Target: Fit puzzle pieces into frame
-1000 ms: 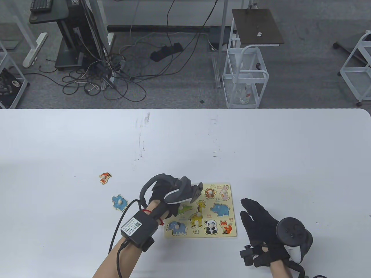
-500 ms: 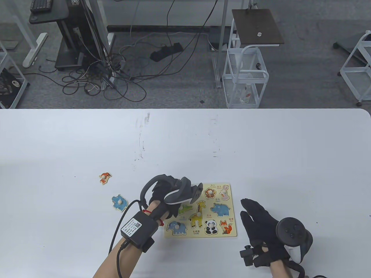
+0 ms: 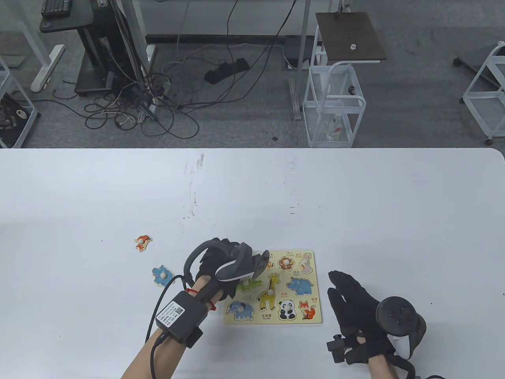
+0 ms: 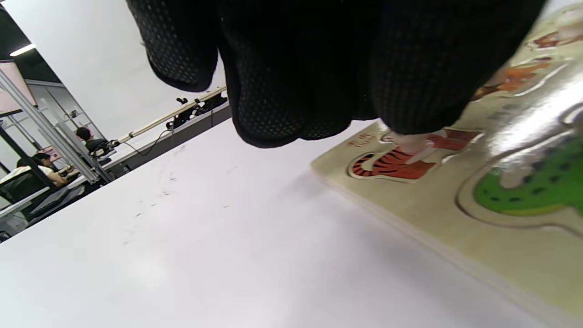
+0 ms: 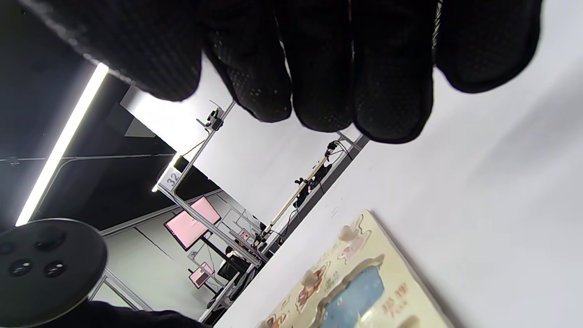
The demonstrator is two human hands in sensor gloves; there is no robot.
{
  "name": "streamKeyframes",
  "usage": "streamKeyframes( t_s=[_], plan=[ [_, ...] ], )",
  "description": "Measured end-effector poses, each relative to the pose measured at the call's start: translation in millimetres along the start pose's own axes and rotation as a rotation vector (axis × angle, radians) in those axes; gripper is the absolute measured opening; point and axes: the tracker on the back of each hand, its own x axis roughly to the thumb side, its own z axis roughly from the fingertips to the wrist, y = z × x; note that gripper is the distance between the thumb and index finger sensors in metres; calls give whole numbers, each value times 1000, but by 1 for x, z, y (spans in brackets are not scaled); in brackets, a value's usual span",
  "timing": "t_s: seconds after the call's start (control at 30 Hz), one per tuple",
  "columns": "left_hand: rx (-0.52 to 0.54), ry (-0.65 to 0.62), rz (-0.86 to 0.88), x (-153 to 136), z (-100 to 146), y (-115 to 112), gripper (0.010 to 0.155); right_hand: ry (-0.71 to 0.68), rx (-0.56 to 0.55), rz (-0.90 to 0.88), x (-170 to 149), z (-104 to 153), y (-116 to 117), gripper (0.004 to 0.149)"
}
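White table [image 3: 355, 197]: laminate top that carries everything; my work sits near its front edge, a little left of the middle.
Frame [image 3: 294, 319]: pale wooden puzzle board with animal-shaped recesses, lying flat and square to the front edge. Most recesses look filled: giraffe, panda, elephant, crocodile, hippo, fox, monkey, rabbit.
Right hand [image 3: 357, 312]: my black-gloved hand lies on the table just right of the frame, fingers stretched out and holding nothing. I judge it waits there so it can steady the board if it slides.
Left hand [image 3: 219, 264]: curled over the frame's far left corner, with the tracker riding on its back.
Left fingers [image 4: 423, 91]: bunched downward over the tiger piece's small knob; whether they pinch it or only touch it I cannot tell, since the glove hides the contact.
Tiger piece [image 4: 391, 164]: orange, black-striped wooden animal, lying in or just over its recess in that far left corner. It looks level with the board, so I judge the seating nearly done.
Blue piece [image 3: 162, 274]: blue wooden animal with a pale knob, loose on the table, left of the frame near my left wrist, within reach for a later turn.
Orange piece [image 3: 142, 241]: small orange wooden animal with a knob, loose and farther left, toward the table's middle.
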Motion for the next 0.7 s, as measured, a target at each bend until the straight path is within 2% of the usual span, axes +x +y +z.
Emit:
streamKeyframes(
  t_s=[0.2,0.43,0.7],
  plan=[
    [-42,90,7,-42,28,-8,47,-4,1,3,0,1,0,59],
    [-116,201,-13,-86,60,-42,47,-20,23,26,2,4,4,58],
    [-133,241,42,-104,65,-78,50,-22,31,24,2,4,6,58]
  ],
)
